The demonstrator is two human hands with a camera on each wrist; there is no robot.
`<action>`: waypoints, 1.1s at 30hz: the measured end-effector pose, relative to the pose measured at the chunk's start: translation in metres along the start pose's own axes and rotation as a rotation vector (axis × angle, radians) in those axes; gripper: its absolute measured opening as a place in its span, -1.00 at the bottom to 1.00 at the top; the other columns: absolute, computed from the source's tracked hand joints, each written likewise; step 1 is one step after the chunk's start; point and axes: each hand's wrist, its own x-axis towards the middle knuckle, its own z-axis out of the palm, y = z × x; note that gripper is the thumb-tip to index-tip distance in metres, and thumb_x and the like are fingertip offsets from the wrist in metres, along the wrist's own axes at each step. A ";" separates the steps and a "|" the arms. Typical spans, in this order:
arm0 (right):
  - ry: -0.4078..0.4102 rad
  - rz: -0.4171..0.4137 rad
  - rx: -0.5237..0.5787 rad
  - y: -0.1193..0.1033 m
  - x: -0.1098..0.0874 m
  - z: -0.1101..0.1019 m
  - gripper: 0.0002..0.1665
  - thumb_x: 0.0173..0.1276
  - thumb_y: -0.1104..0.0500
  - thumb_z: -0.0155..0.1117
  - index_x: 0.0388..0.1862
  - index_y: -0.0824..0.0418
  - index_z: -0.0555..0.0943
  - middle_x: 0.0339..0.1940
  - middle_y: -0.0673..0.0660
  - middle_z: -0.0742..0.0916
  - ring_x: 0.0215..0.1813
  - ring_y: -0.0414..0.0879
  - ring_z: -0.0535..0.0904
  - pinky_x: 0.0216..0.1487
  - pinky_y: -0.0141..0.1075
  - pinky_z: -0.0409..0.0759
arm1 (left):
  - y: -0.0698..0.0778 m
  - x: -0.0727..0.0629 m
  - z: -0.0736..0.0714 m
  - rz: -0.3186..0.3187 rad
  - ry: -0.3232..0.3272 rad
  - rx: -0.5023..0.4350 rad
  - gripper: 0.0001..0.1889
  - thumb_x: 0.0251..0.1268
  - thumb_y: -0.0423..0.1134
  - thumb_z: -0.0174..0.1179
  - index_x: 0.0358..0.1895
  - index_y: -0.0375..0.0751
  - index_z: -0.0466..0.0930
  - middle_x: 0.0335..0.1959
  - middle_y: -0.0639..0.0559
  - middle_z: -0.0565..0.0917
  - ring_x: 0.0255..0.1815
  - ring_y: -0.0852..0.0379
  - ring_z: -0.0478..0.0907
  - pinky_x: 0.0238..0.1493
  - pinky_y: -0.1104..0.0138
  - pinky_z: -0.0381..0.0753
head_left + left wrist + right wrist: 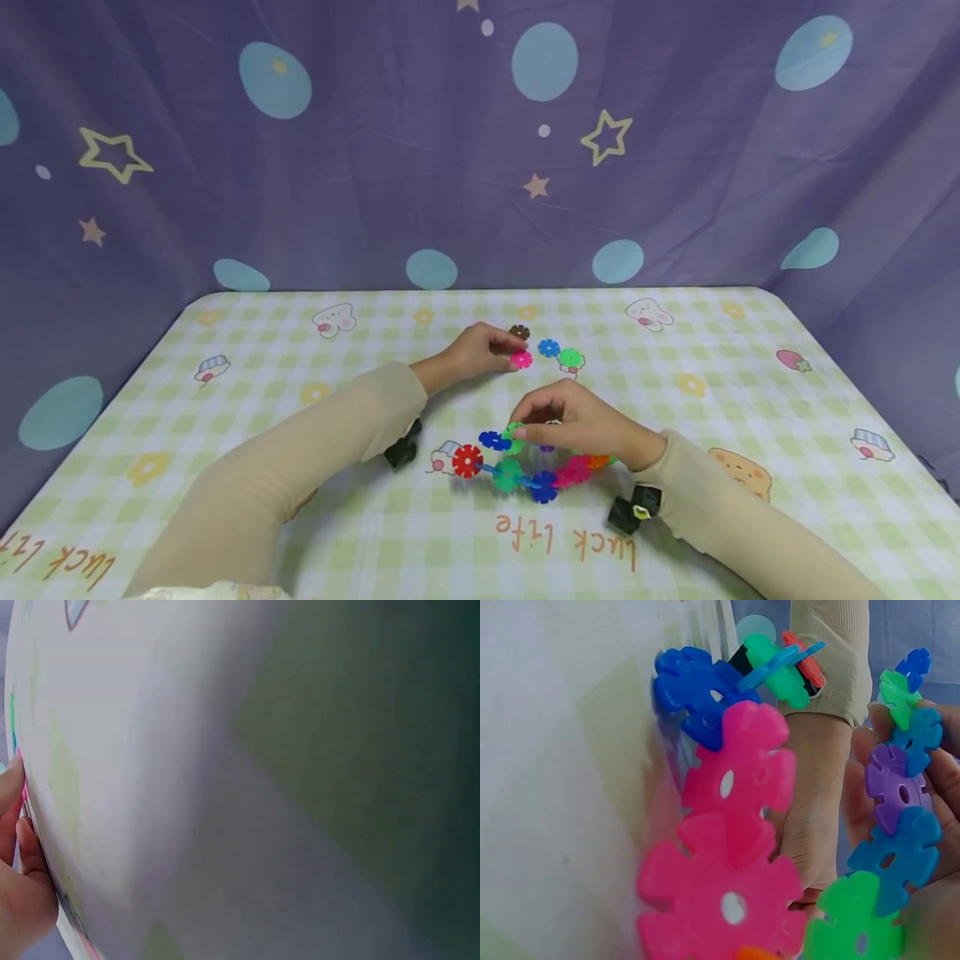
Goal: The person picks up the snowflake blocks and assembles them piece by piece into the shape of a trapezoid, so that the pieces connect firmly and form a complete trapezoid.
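In the head view, my left hand (480, 354) reaches to the far middle of the table. Its thumb and fingertips pinch a pink snowflake disc (522, 359). My right hand (581, 423) pinches a green disc (514, 435) of a chain of interlocked snowflake discs. A red disc (467, 461), a blue disc (543, 487) and several others make up the chain, which curves below the hand. In the right wrist view, large pink discs (712, 907) are near the camera, and a purple disc (897, 789) lies along the palm. The left wrist view shows only part of the left hand (22, 877).
Just beyond the left fingertips lies a brown disc (519, 332). A light blue disc (549, 348) and a loose green disc (572, 358) lie to its right. A checked cloth (360, 533) covers the table, with a purple curtain (450, 183) behind.
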 end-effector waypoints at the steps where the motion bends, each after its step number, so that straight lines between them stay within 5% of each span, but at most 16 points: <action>1: 0.002 0.004 0.002 0.000 0.000 0.000 -0.89 0.32 0.34 0.20 -0.30 0.23 0.68 -0.44 0.14 0.71 -0.51 -0.26 0.43 -0.43 -0.40 0.51 | 0.000 0.000 0.000 0.002 -0.003 -0.002 -0.66 0.07 -0.41 0.35 -0.01 -0.27 0.66 -0.04 -0.06 0.68 0.05 0.09 0.58 0.13 0.32 0.50; 17: 0.007 -0.015 -0.007 0.002 0.000 -0.001 -0.87 0.33 0.35 0.18 -0.29 0.23 0.67 -0.51 0.24 0.64 -0.57 -0.24 0.36 -0.53 -0.39 0.44 | 0.001 -0.006 -0.004 0.024 0.002 0.021 -0.67 -0.06 -0.46 0.41 -0.12 -0.26 0.70 -0.18 -0.03 0.73 -0.17 0.16 0.62 -0.09 0.42 0.57; 33: 0.068 0.013 -0.012 0.002 -0.002 -0.006 -0.89 0.33 0.32 0.20 -0.27 0.23 0.68 -0.48 0.27 0.66 -0.59 -0.24 0.35 -0.57 -0.39 0.41 | 0.001 -0.011 -0.012 0.032 -0.049 0.188 -0.71 -0.03 -0.27 0.46 -0.16 -0.16 0.73 -0.29 0.10 0.72 -0.33 0.27 0.53 -0.21 0.45 0.53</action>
